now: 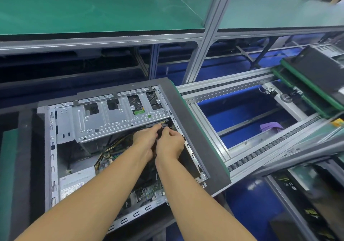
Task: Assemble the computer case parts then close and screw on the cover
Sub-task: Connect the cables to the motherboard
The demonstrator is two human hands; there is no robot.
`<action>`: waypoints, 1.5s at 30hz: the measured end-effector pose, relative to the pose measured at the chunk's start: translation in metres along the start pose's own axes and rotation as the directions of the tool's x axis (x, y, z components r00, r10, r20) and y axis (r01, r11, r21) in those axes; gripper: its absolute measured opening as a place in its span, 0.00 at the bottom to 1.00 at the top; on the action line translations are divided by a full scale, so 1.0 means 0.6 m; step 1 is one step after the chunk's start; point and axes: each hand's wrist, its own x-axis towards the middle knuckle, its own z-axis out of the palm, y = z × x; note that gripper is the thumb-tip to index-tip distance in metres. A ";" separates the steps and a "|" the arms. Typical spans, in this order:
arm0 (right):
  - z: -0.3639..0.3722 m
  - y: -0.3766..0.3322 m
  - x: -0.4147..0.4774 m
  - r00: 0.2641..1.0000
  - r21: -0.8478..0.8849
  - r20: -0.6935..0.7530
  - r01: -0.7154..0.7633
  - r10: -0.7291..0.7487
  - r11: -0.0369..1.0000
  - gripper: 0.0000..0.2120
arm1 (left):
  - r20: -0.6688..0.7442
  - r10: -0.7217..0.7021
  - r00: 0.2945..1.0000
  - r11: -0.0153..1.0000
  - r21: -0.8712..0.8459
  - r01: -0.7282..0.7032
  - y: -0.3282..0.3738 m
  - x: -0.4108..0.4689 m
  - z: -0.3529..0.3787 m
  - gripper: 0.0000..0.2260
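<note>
An open computer case (54, 147) lies on its side on a dark pallet (195, 129), with its cover off. A silver drive cage (115, 117) spans the far part of the case. Both my hands reach inside, just below the cage's right end. My left hand (147, 138) and my right hand (170, 144) pinch a small black cable connector (164, 126) between their fingertips. Yellow and black wires (109, 151) run across the middle. The motherboard (147, 192) shows under my forearms, and a silver power supply (76, 183) sits at the near left.
The pallet rests on a roller conveyor (260, 158) that runs off to the right. A purple cloth (270, 126) lies in the blue gap between the rails. Another dark case (320, 71) stands on a green pallet at far right. A green shelf (93, 7) hangs above.
</note>
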 end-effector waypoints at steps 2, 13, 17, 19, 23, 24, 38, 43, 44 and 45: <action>0.004 0.002 0.005 1.000 -0.001 -0.007 0.006 -0.006 1.000 0.11 | 0.015 0.009 1.000 1.000 0.002 -0.009 -0.001 -0.001 -0.001 0.12; 0.008 0.020 0.015 0.995 0.122 0.024 0.097 -0.100 0.988 0.07 | -0.055 0.064 0.996 0.998 0.018 -0.063 -0.002 -0.009 0.005 0.12; 0.009 0.022 0.018 0.990 0.098 0.041 0.131 -0.136 0.986 0.07 | -0.061 0.072 0.996 0.997 0.017 -0.071 -0.003 -0.012 0.005 0.12; 0.010 0.022 0.018 0.986 0.069 0.042 0.160 -0.163 0.985 0.07 | -0.063 0.073 0.995 0.997 0.014 -0.073 -0.004 -0.011 0.005 0.12; 0.013 0.022 0.015 0.980 0.050 0.046 0.193 -0.196 0.980 0.09 | -0.063 0.073 0.995 0.997 0.010 -0.073 -0.004 -0.012 0.005 0.11; 0.013 0.021 0.015 0.980 0.063 0.048 0.191 -0.194 0.980 0.09 | -0.061 0.071 0.996 0.997 0.010 -0.071 -0.003 -0.011 0.005 0.11; 0.004 0.014 0.020 0.972 0.072 0.162 0.159 -0.169 0.985 0.10 | 0.009 0.009 1.000 1.000 0.030 -0.009 0.005 -0.007 -0.003 0.10; -0.004 0.009 0.008 0.960 -0.045 0.221 0.187 -0.173 0.981 0.11 | 0.070 -0.023 0.997 0.998 0.065 0.019 0.011 -0.007 -0.015 0.13; -0.007 0.008 0.005 0.959 -0.072 0.230 0.189 -0.168 0.979 0.15 | 0.073 -0.029 0.997 0.997 0.068 0.024 0.012 -0.007 -0.016 0.13; -0.010 0.008 0.002 0.958 -0.116 0.236 0.193 -0.162 0.974 0.19 | 0.073 -0.031 0.997 0.998 0.065 0.027 0.013 -0.007 -0.017 0.14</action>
